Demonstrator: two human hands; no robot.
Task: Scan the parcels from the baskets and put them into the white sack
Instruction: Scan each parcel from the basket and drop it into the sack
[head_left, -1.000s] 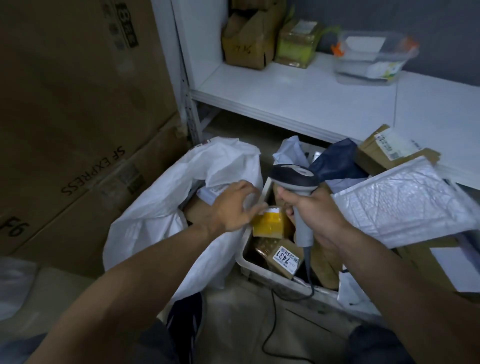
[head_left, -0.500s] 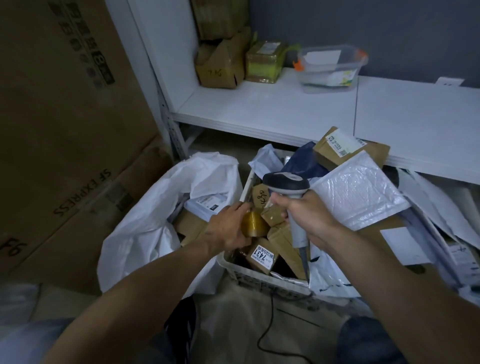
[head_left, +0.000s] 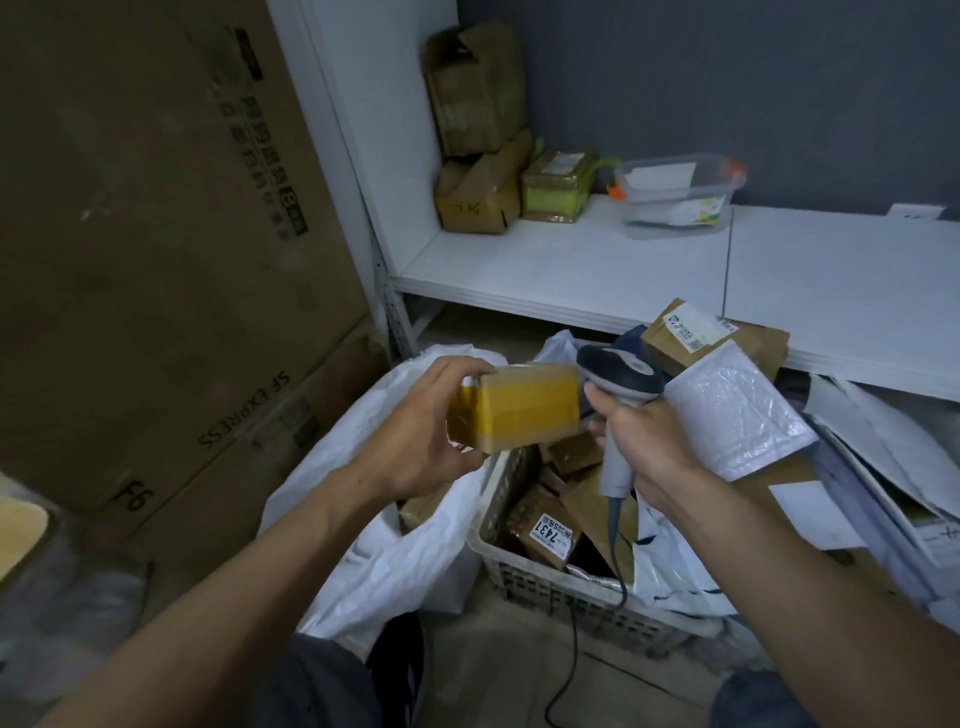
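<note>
A small yellow-taped parcel (head_left: 514, 405), which a moment ago lay low among the others in the basket (head_left: 519, 577), is now up in the air, lifted clear by the person's left hand (head_left: 421, 436). The grip is closed on it: thumb under the near edge, fingers curled over the far end. The parcel hangs above the gap between the white sack (head_left: 395, 545) and the basket rim, its right end just beside the head of the barcode scanner (head_left: 621, 374).

The right hand (head_left: 644, 447) keeps its grip wrapped round the scanner's handle, the cord trailing down over the basket wall to the floor.

No label shows on the taped faces turned this way, so the parcel probably has to be turned before the scanner can read it. The pick looks done and the scan about to begin. Only then would the sack, open directly below the left hand, take the parcel.

Plenty is left. A box marked 7431 (head_left: 548, 535) sits deep in the basket, with a bubble mailer (head_left: 737, 415) and a labelled carton (head_left: 696, 332) heaped to the right under the white shelf (head_left: 571, 265).
</note>
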